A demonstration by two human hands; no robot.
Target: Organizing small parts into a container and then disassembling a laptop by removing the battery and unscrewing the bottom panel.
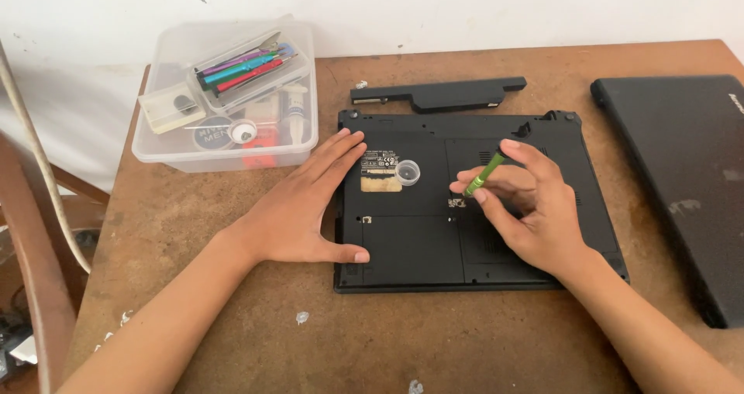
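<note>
Black and upside down, the laptop [465, 208] lies on the wooden table [232, 324] with its battery [438, 94] already out, resting just behind its rear edge. Right hand [527, 208] pinches a green screwdriver [485, 174], tip down on the base panel. Left hand [306, 200] lies flat and open on the laptop's left edge, bracing it. Beside the label sits a small clear cap [407, 172]. Base panels look closed, so most work seems left.
</note>
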